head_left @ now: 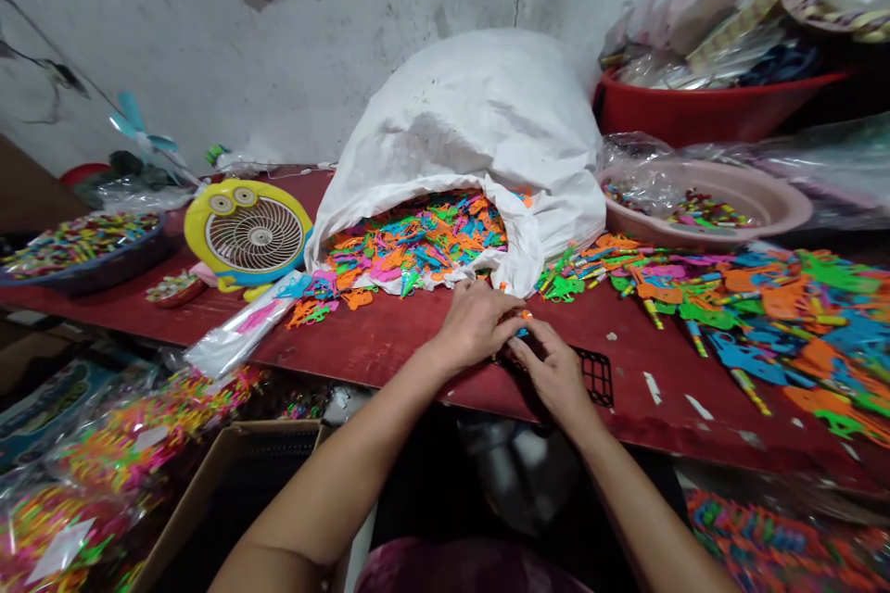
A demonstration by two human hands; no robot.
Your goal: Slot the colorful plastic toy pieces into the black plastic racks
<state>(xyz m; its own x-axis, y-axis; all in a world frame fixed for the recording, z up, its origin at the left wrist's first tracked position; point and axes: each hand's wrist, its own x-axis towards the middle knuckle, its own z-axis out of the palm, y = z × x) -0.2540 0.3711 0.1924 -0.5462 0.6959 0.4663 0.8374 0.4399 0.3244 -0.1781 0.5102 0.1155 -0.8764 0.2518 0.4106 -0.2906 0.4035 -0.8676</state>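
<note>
Just in front of the white sack's mouth, my left hand (476, 324) and my right hand (553, 369) meet at the table's front edge. Their fingers are closed together around something small. Orange and blue bits show between the fingertips, but the hands hide most of it. Under and beside my right hand lies a black plastic grid (596, 377), partly covered. Ahead of my left hand, small bright plastic pieces (424, 236) in orange, green, blue and pink spill from the sack (479, 111).
On the right lies a pile of coloured plastic pieces (765, 296), behind it a pink basin (771, 195) and a red tub (716, 107). To the left stand a yellow fan (260, 236) and a blue basin (118, 264). A cardboard box (198, 473) sits below the red table (389, 343).
</note>
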